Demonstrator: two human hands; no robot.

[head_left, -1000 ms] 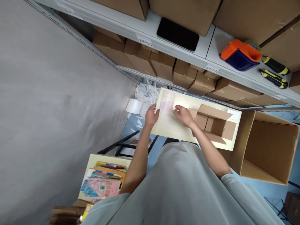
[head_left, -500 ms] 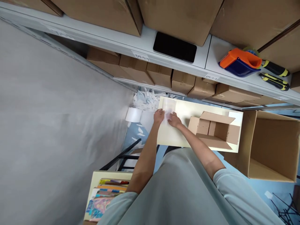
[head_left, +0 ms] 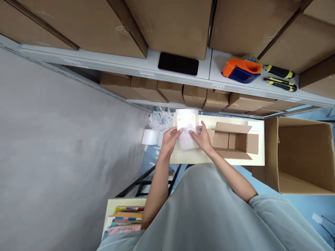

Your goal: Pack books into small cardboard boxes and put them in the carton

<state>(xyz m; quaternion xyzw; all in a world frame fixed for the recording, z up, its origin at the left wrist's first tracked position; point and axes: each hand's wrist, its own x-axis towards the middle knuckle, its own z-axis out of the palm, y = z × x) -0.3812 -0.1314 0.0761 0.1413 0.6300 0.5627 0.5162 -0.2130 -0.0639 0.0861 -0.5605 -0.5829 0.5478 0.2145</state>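
Between my two hands is a flat whitish packet (head_left: 187,120), wrapped in something translucent, with faint yellow and pink print showing through. My left hand (head_left: 170,139) grips its left edge, thumb on top and fingers behind. On the opposite edge my right hand (head_left: 203,138) holds it the same way, with its index finger raised. The packet is over the left part of a narrow cream table (head_left: 209,160). Just right of my right hand stands an open cardboard box (head_left: 222,140) with its flaps folded out.
A large open carton (head_left: 303,157) stands right of the table. Above, a shelf carries boxes, a black phone (head_left: 178,64), an orange-blue tape dispenser (head_left: 242,70) and utility knives (head_left: 280,83). A white roll (head_left: 150,137) and paper scraps (head_left: 160,119) lie left. Colourful books (head_left: 128,216) are lower left.
The packet, which lay flat on the table under my fingers, is now gripped at both sides and lifted toward me. The camera view has shifted too.
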